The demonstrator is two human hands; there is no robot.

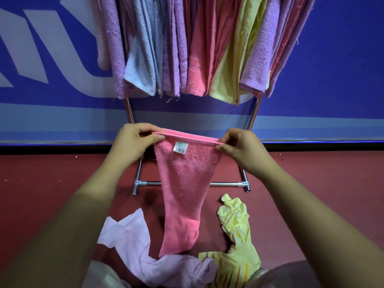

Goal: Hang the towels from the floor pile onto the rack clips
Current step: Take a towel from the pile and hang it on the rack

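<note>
With our left hand (133, 142) and right hand (239, 146) pinching the pink towel (182, 183) hem, we keep it taut and level before clipping.

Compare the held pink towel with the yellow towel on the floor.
The pink towel hangs stretched by its top edge between the left hand and right hand; the yellow towel lies crumpled on the floor. The pink towel shows a white label; the yellow towel shows none. Neither is on the rack yet.
</note>
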